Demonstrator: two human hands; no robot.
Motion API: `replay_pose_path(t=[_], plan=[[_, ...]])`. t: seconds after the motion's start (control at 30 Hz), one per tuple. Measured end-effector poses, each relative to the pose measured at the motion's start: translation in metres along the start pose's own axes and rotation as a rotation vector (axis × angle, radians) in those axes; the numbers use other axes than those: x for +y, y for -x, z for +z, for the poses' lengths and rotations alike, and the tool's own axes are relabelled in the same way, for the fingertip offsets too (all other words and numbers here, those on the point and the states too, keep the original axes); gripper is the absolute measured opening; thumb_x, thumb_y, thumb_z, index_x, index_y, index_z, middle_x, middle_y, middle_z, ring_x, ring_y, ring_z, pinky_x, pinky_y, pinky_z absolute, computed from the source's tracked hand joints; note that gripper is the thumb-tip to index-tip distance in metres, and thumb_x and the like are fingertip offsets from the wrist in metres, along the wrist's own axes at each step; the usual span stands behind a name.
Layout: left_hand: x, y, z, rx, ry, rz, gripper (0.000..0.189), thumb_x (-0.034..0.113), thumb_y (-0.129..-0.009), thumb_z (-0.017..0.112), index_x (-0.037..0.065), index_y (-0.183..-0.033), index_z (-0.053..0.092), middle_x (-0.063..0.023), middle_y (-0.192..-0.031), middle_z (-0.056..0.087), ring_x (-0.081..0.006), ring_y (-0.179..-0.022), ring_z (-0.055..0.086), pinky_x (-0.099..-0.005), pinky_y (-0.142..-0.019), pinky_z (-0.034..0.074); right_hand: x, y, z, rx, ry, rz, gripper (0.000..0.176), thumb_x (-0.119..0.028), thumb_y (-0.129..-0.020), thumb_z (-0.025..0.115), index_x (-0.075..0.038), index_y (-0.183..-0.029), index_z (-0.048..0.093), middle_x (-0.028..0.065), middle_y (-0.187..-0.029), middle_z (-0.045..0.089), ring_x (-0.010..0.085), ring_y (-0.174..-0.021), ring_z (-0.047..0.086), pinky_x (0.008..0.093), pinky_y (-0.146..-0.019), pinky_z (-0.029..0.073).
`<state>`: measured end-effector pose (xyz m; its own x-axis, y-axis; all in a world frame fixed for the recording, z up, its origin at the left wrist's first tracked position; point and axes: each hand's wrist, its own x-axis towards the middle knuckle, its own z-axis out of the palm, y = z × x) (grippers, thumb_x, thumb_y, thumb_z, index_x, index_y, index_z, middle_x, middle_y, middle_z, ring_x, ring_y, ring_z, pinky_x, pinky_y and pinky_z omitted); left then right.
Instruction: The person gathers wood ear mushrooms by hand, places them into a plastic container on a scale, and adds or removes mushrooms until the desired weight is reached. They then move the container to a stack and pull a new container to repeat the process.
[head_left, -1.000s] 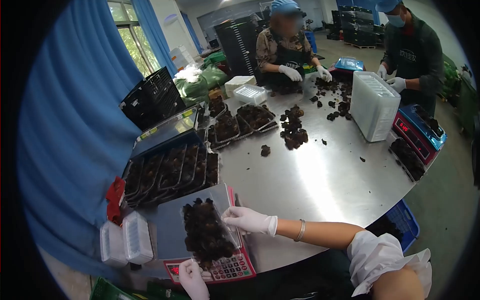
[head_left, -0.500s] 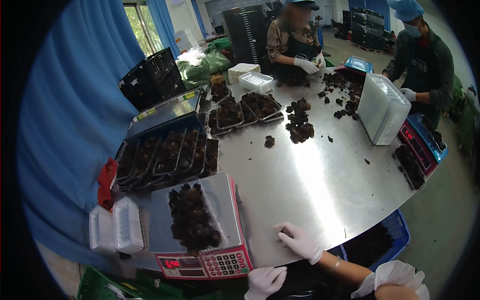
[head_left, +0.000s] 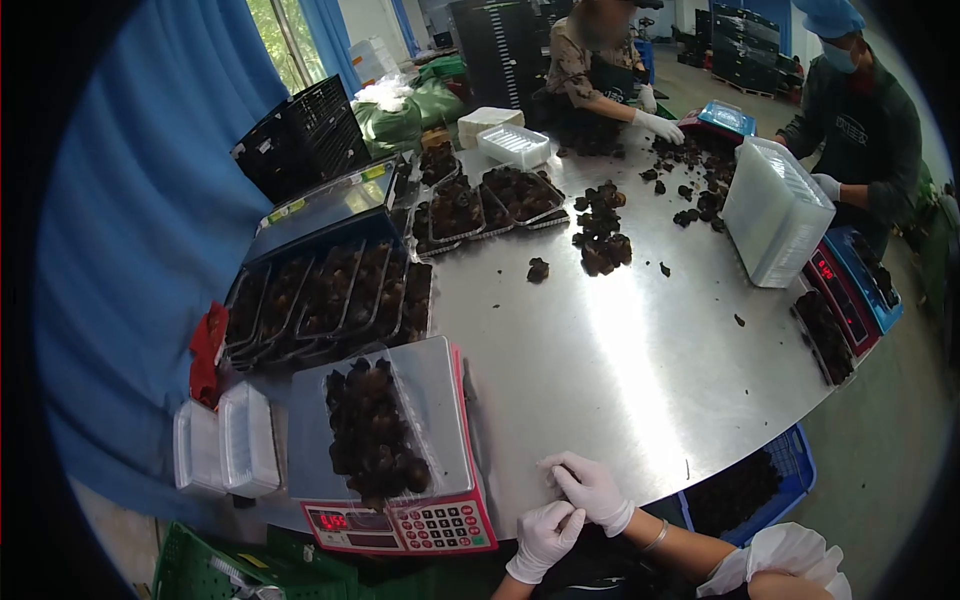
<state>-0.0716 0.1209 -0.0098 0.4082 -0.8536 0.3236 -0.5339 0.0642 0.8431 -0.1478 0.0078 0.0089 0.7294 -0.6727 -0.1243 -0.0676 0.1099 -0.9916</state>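
My left hand (head_left: 545,541) and my right hand (head_left: 592,492), both in white gloves, are together at the near edge of the steel table (head_left: 520,400). Their fingers are curled in and meet; whatever they may hold is hidden. Left of them stands a red and grey digital scale (head_left: 455,400) with a lit red display. On its plate lies a clear plastic tray (head_left: 412,400) filled with dark brown, crinkled, mushroom-like pieces (head_left: 372,430). Neither hand touches the scale or the tray.
Filled trays (head_left: 330,300) stand in a row beyond the scale, with empty clear trays (head_left: 248,440) at its left. Loose dark pieces (head_left: 603,225) lie mid-table. A blue basket (head_left: 795,465) sits below the right edge. Two co-workers (head_left: 590,80) (head_left: 870,130) stand across the table.
My left hand has risen and moved right to meet my right hand. The far co-worker's gloved hand has reached right, toward the loose pieces. The view has shifted slightly.
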Motion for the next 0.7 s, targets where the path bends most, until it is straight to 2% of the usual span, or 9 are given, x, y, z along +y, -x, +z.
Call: replay_pose_path(t=[0.43,0.5,0.57,0.63,0.7], plan=[[0.0,-0.002,0.0,0.004,-0.002,-0.002,0.025,0.019,-0.09,0.069,0.007,-0.071,0.058,-0.0093,-0.057,0.051,-0.0291,-0.05,0.056,-0.0398,-0.048,0.043,0.013,-0.002,0.002,0.04,0.081,-0.049,0.02,-0.011,-0.099,0.053,-0.003,-0.111,0.067,0.0043,-0.077,0.064,0.0091,-0.065,0.057,0.026,-0.062,0.05],[0.003,-0.004,-0.002,0.012,-0.02,0.046,0.022,0.017,-0.088,0.07,0.004,-0.073,0.06,-0.0111,-0.06,0.055,-0.0292,-0.052,0.058,-0.039,-0.049,0.043,0.013,-0.003,0.001,0.041,0.101,-0.044,0.02,-0.011,-0.099,0.053,-0.002,-0.11,0.067,0.0048,-0.077,0.064,0.0095,-0.066,0.058,0.0265,-0.062,0.05],[0.008,-0.008,-0.002,0.036,0.075,0.024,0.016,0.015,-0.088,0.069,0.004,-0.078,0.062,-0.0127,-0.064,0.057,-0.0312,-0.056,0.059,-0.0403,-0.052,0.045,0.014,-0.003,-0.001,0.067,0.089,-0.011,0.02,-0.011,-0.1,0.053,-0.001,-0.109,0.067,0.0053,-0.078,0.065,0.0103,-0.066,0.059,0.0269,-0.062,0.05],[0.003,-0.007,-0.003,-0.049,0.182,-0.098,0.018,0.016,-0.088,0.069,0.002,-0.08,0.062,-0.0145,-0.065,0.058,-0.03,-0.056,0.06,-0.0389,-0.052,0.044,0.013,-0.002,-0.001,0.068,0.093,0.018,0.019,-0.008,-0.1,0.05,-0.001,-0.107,0.067,0.0052,-0.079,0.065,0.0105,-0.067,0.06,0.0264,-0.061,0.05],[0.002,-0.01,-0.008,-0.092,0.203,-0.127,0.023,0.02,-0.089,0.068,0.001,-0.079,0.06,-0.0143,-0.065,0.058,-0.0286,-0.057,0.06,-0.0386,-0.054,0.045,0.004,-0.006,0.004,0.069,0.084,-0.001,0.02,-0.006,-0.101,0.048,-0.001,-0.107,0.066,0.005,-0.079,0.064,0.0095,-0.067,0.059,0.0253,-0.06,0.049]])
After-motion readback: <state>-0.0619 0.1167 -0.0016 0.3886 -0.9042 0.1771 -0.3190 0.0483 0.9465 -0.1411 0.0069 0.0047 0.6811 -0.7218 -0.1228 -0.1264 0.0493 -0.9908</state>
